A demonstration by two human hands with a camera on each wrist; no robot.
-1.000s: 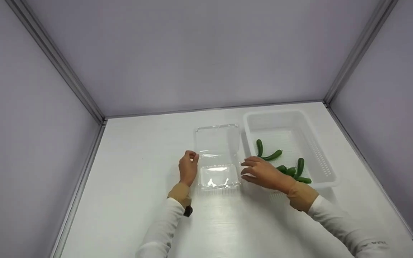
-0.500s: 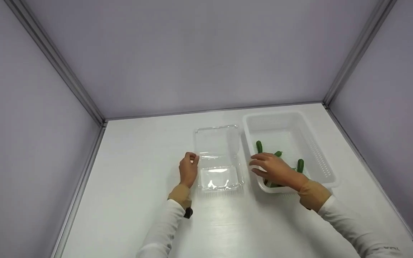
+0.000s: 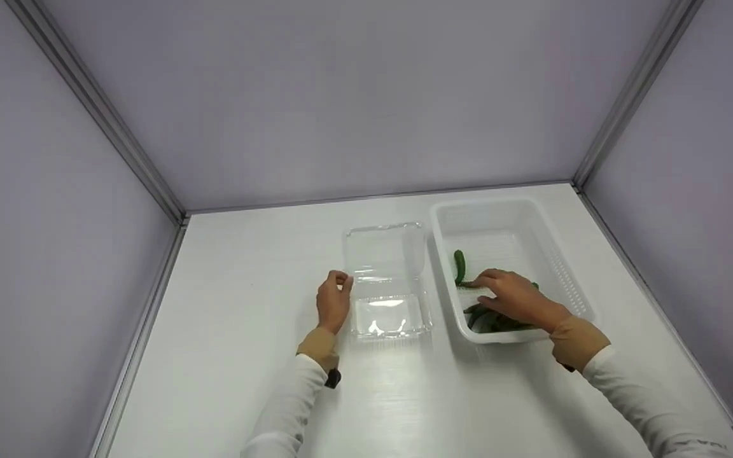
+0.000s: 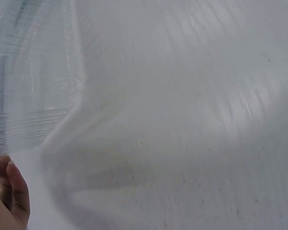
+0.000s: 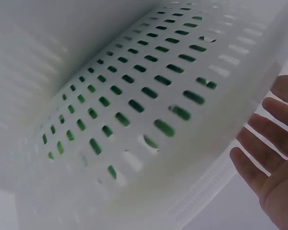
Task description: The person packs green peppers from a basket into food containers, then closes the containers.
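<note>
A clear plastic clamshell box (image 3: pixel 387 280) lies open on the white table (image 3: pixel 245 331). My left hand (image 3: pixel 342 279) is at its left edge by the hinge, with curled thumb and forefinger pinching the rim. The left wrist view shows a fingertip (image 4: pixel 15 191) just below the ribbed clear box (image 4: pixel 31 72). To the right stands a white slotted basket (image 3: pixel 570 280) holding several small green cucumbers; one cucumber (image 3: pixel 459 264) lies apart at the left. My right hand (image 3: pixel 485 283) reaches into the basket with fingers spread over the other cucumbers (image 3: pixel 486 318). Its straight fingers (image 5: pixel 259 165) show beside the basket wall (image 5: pixel 134 120).
Pale walls with metal corner posts (image 3: pixel 99 114) enclose the table on three sides. The basket stands close to the box's right side. Bare tabletop lies left of the box and along the near edge.
My right hand has moved from the box's right edge over the basket rim and down onto the cucumbers. The left hand and the box have stayed put.
</note>
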